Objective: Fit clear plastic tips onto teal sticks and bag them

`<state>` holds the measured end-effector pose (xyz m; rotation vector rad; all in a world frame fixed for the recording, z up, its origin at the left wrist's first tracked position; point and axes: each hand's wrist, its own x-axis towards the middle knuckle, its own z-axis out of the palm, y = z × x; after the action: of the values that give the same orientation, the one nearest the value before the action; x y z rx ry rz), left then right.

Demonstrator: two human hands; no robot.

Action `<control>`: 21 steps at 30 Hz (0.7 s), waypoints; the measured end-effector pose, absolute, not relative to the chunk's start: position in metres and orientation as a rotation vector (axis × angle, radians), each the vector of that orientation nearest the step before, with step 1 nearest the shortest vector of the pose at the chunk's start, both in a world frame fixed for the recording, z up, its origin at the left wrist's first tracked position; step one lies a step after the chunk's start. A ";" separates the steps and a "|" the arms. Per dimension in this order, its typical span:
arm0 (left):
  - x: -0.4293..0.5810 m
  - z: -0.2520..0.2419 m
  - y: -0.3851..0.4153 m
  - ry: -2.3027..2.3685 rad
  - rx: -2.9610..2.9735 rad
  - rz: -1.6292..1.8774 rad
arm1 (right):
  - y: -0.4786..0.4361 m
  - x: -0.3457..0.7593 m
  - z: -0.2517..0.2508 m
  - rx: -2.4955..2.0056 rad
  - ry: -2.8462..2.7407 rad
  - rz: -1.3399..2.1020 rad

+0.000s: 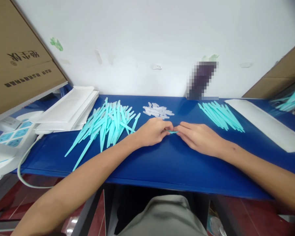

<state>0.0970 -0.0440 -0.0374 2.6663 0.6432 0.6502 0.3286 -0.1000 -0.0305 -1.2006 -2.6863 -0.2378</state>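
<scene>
My left hand (155, 131) and my right hand (199, 136) meet above the middle of the blue table, fingers pinched. Between them shows a short stretch of a slim turquoise plastic stick (172, 132), held from both sides; its ends are hidden by my fingers. Just behind my left hand lies a small heap of translucent white plastic caps (158, 110). A large loose pile of turquoise sticks (110, 121), wider at one end and tapering at the other, spreads to the left. Beyond my right hand, more sticks (221, 115) lie side by side in a neater group.
White paper-like sheets or envelopes (66, 106) are stacked at the left, near a white power strip (17, 134) with a cable. A cardboard box (22, 59) stands behind them. At the right lies a long white strip (267, 126). A white wall (137, 42) closes the table's back.
</scene>
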 end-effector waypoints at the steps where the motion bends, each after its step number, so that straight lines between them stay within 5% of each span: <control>1: 0.097 -0.038 -0.045 0.639 2.720 0.645 | -0.100 0.330 -0.031 -1.185 -2.672 -0.240; 8: 0.096 -0.032 -0.051 0.641 3.077 0.595 | -0.097 0.331 -0.029 -1.180 -2.532 -0.133; 16: 0.091 -0.017 -0.051 0.800 3.252 0.469 | -0.112 0.309 -0.016 -1.269 -2.105 0.794; 21: 0.064 0.006 -0.030 1.000 3.048 0.478 | -0.089 0.352 -0.002 -1.620 -2.121 -0.144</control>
<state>0.0645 -0.0295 0.0060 3.0482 0.9997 0.4777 0.3516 -0.0893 -0.0018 -1.6199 -2.1210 -0.1443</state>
